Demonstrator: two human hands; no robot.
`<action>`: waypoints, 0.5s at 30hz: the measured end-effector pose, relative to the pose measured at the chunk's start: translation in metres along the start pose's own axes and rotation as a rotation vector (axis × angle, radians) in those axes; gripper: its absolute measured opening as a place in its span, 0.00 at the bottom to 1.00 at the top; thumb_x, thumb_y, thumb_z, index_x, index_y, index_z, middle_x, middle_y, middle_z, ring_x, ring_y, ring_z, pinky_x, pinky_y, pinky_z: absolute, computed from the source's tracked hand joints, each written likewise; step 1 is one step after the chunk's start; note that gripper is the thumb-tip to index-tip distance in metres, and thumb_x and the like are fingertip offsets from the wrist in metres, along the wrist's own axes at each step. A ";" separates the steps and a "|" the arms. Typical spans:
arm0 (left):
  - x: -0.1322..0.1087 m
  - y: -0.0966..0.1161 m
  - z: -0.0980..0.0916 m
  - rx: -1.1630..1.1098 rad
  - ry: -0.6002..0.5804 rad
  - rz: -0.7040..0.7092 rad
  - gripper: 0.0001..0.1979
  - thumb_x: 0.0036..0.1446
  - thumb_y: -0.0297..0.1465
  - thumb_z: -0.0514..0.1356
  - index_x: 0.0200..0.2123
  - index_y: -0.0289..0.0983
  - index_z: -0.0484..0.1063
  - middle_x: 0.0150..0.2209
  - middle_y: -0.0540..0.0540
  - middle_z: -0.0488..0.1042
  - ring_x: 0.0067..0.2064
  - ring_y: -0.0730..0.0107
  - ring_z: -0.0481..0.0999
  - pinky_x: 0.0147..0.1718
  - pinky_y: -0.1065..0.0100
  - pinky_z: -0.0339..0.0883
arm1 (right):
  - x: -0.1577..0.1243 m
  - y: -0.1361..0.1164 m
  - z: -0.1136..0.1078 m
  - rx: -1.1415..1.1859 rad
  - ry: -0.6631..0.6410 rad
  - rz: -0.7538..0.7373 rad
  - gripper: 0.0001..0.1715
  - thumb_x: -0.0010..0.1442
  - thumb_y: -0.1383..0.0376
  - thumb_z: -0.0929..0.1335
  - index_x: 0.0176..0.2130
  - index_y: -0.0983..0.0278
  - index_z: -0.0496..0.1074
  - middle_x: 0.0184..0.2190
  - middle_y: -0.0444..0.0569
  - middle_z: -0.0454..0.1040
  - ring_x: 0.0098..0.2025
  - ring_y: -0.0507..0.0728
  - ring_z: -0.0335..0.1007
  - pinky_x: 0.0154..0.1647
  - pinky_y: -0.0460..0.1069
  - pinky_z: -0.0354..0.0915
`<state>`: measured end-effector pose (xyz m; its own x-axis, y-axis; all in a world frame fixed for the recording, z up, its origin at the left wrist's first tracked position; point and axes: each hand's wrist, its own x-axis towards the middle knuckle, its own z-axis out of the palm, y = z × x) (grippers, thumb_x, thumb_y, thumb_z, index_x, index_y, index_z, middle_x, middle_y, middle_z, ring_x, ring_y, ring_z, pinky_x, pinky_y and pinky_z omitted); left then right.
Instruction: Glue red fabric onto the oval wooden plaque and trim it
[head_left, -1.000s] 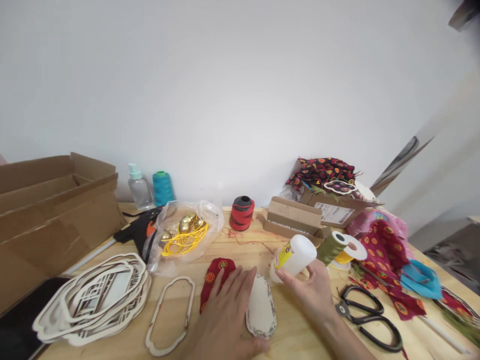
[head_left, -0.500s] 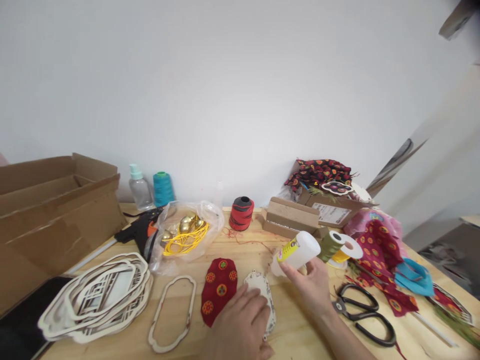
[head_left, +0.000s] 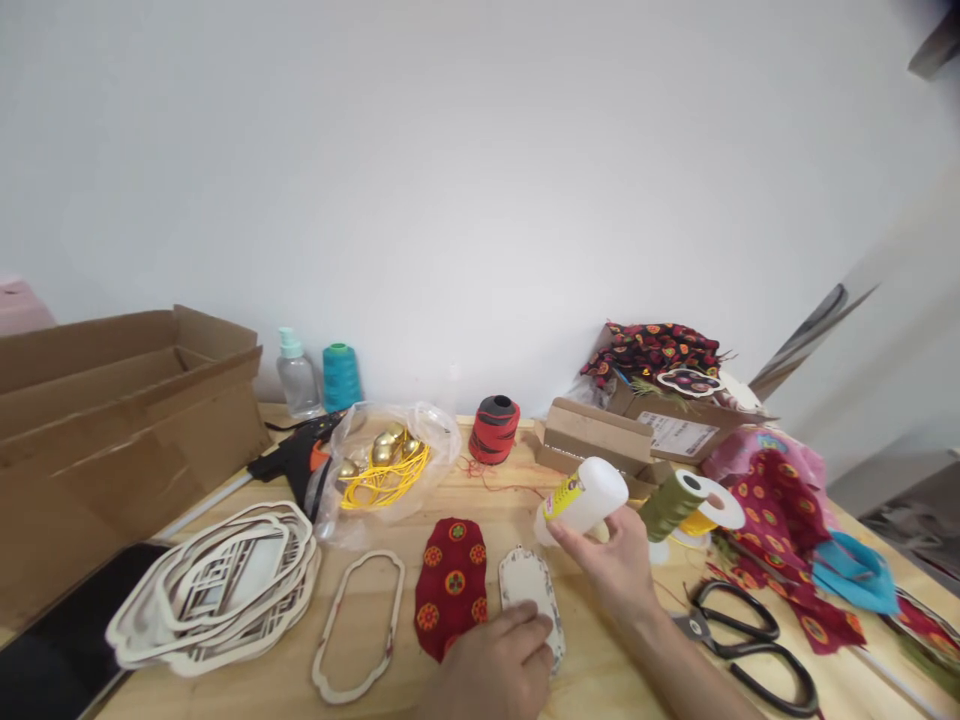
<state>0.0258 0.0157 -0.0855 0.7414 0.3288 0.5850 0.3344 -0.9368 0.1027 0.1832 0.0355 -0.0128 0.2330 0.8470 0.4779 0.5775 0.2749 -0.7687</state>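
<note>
My right hand (head_left: 611, 565) is wrapped round a white glue bottle (head_left: 600, 488) with a yellow label, tilted above the table with its narrow end low on the left. My left hand (head_left: 502, 655) rests with its fingers laid over the lower part of a white scalloped plaque (head_left: 525, 580) with a patterned edge. Left of the plaque, partly under that hand, lies a dark red fabric piece (head_left: 452, 575) with round orange motifs. Farther left is a thin wooden frame (head_left: 324, 640) with an open middle.
A stack of wooden frames (head_left: 296, 580) and a cardboard box (head_left: 127, 440) stand at left, near a glue gun (head_left: 300, 460). Behind are a bag of gold bells (head_left: 386, 450) and red thread (head_left: 495, 430). At right are an olive spool (head_left: 671, 505), black scissors (head_left: 739, 640) and fabric scraps (head_left: 776, 510).
My left hand has slid down the plaque, so more of its upper face shows. The glue bottle has shifted slightly left over the table. The whole view has turned a little left.
</note>
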 end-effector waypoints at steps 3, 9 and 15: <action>0.001 0.002 -0.001 0.029 0.064 -0.011 0.14 0.59 0.24 0.47 0.30 0.34 0.72 0.34 0.47 0.79 0.40 0.71 0.76 0.42 0.73 0.69 | -0.005 0.002 0.006 0.042 0.036 0.035 0.11 0.45 0.60 0.70 0.25 0.66 0.73 0.25 0.52 0.76 0.28 0.62 0.72 0.29 0.54 0.68; 0.005 0.006 -0.008 0.065 0.095 -0.029 0.18 0.60 0.24 0.44 0.28 0.34 0.73 0.32 0.46 0.79 0.38 0.68 0.77 0.36 0.72 0.72 | -0.013 -0.004 0.014 0.109 -0.015 0.076 0.11 0.42 0.60 0.71 0.24 0.66 0.72 0.23 0.52 0.76 0.26 0.60 0.72 0.27 0.52 0.69; 0.003 0.006 -0.006 0.013 -0.009 -0.028 0.13 0.58 0.24 0.48 0.31 0.32 0.73 0.35 0.44 0.79 0.40 0.66 0.76 0.40 0.70 0.70 | -0.014 -0.002 0.018 0.130 -0.052 0.096 0.11 0.43 0.59 0.70 0.23 0.65 0.72 0.23 0.51 0.76 0.26 0.60 0.72 0.27 0.52 0.69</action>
<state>0.0264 0.0103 -0.0782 0.7372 0.3556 0.5745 0.3620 -0.9258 0.1084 0.1641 0.0310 -0.0258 0.2397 0.8935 0.3799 0.4476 0.2455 -0.8599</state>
